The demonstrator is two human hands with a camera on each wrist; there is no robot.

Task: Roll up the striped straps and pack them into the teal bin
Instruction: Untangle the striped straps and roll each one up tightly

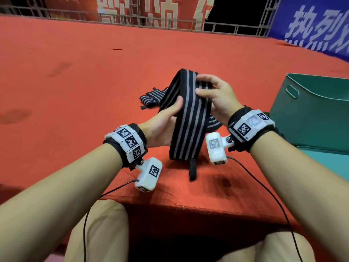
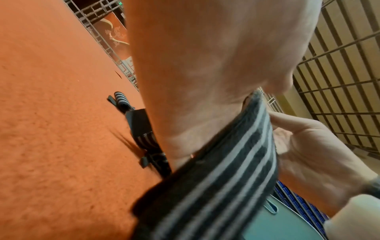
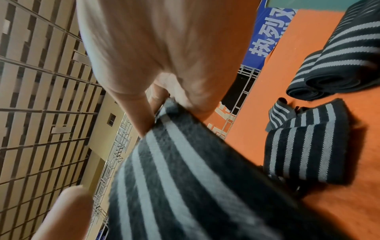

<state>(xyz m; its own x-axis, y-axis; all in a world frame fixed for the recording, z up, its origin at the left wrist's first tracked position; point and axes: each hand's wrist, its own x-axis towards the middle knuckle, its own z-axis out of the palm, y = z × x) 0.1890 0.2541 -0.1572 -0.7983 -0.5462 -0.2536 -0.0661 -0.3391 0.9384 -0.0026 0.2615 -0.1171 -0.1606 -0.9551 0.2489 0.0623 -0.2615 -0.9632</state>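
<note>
Both the left hand (image 1: pixel 166 118) and right hand (image 1: pixel 213 95) grip one unrolled striped strap (image 1: pixel 187 118), raised above the red tabletop (image 1: pixel 75 72) left of the teal bin (image 1: pixel 311 118). Another strap (image 1: pixel 151 97) lies beyond it, unrolled. Most of the packing seems left to do.

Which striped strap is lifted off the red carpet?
The long strap that both hands grip, left hand and right hand, draped over them. The other strap lies bunched on the carpet behind.
</note>
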